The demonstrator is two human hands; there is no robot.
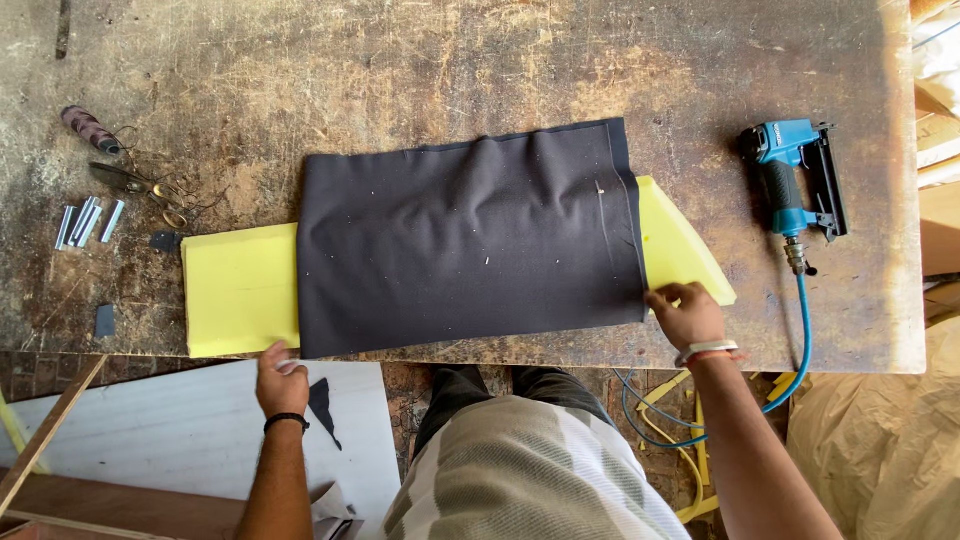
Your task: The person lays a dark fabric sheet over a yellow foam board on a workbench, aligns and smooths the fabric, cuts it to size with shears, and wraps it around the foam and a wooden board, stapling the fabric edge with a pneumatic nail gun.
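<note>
We look down on a worn wooden desk (450, 60) where a dark grey fabric sheet (470, 240) lies over a yellow foam slab (235, 290) — foam shows at both ends. Our left hand (280, 380) pinches the fabric's near left corner; our right hand (688, 312) holds its near right corner with a closed grip. A blue pneumatic stapler (792, 180) rests right, staple strips (85, 222) far left.
</note>
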